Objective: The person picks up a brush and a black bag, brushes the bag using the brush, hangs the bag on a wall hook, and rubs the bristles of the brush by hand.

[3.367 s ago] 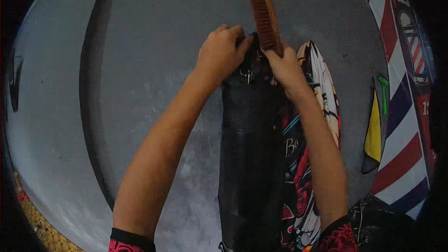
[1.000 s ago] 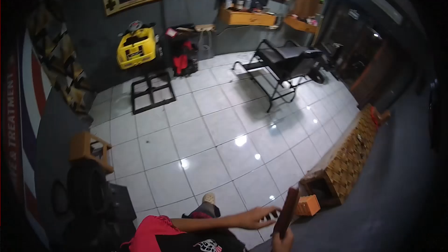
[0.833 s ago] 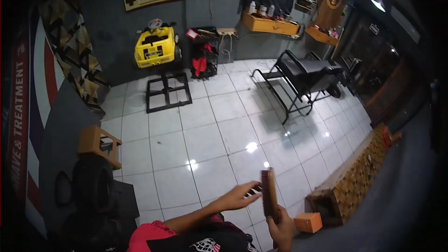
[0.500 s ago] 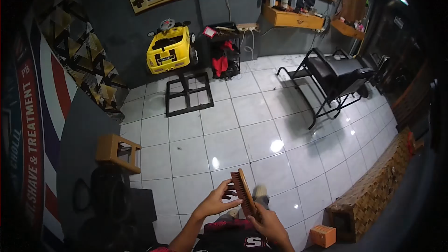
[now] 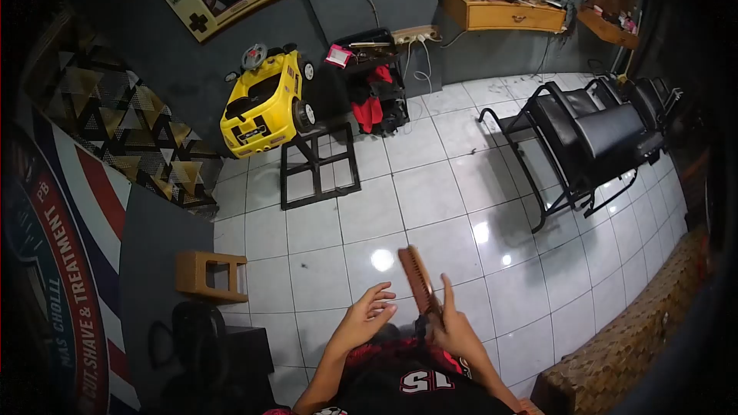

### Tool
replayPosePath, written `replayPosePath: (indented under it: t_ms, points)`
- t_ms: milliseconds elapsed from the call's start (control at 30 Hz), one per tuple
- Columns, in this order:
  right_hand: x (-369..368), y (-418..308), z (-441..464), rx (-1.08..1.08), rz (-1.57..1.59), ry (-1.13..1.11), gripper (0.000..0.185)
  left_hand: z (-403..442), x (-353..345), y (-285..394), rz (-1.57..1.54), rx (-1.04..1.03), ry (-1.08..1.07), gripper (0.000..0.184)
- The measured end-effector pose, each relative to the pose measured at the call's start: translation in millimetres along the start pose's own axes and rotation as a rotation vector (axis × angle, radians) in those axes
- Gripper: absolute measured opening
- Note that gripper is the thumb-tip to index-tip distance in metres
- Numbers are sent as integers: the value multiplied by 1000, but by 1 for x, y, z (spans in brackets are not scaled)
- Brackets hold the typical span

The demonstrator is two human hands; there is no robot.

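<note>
A brown brush [image 5: 417, 277] with a wooden back and dark bristles points up and away from me over the floor. My right hand [image 5: 455, 329] grips its handle end, with the index finger stretched out beside it. To the left of the brush, my left hand [image 5: 364, 321] is open and holds nothing. Its fingers are partly bent and spread, and a gap separates them from the bristles. Both hands are in front of my dark shirt.
A black barber chair [image 5: 596, 131] stands at the right. A yellow toy car [image 5: 265, 100] sits on a black frame [image 5: 321, 177]. Beside it stands a black trolley [image 5: 378, 81]. A wooden stool [image 5: 211, 275] is at the left, and a woven bench [image 5: 626, 323] at the right.
My left hand has come away from the bristles, leftward. The right hand has turned the brush and extended its index finger. The whole view has shifted and tilted.
</note>
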State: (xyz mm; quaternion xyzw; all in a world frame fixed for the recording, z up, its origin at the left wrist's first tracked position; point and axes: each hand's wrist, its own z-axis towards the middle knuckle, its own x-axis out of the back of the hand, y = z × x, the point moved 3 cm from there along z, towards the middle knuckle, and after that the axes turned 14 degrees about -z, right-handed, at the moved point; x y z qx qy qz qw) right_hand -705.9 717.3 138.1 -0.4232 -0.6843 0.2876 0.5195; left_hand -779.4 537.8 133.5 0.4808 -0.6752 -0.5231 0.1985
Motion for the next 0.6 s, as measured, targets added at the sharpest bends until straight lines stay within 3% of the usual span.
replayPosePath:
  t_ms: [67, 233, 300, 333, 433, 500, 533, 600]
  points:
    - [22, -1, 29, -138, 296, -57, 48, 27, 1, 10, 35, -1, 14, 45]
    - [41, 27, 119, -73, 291, -161, 21, 93, 17, 15, 73, 64, 19, 48]
    - [46, 23, 160, -74, 581, -234, 25, 129, 26, 17, 79, 77, 4, 49]
    - [55, 13, 180, -16, 493, -280, 40, 147, 32, 18, 79, 64, -21, 50]
    - [62, -2, 237, -111, 597, -433, 52, 209, 52, 45, 124, 85, -116, 63]
    - [60, -12, 279, -119, 652, -451, 58, 250, 60, 81, 333, -143, -368, 75]
    - [57, -16, 296, -134, 721, -482, 64, 269, 68, 93, 331, -111, -462, 82]
    - [61, -23, 334, -145, 621, -548, 63, 297, 82, 119, 333, -48, -473, 80]
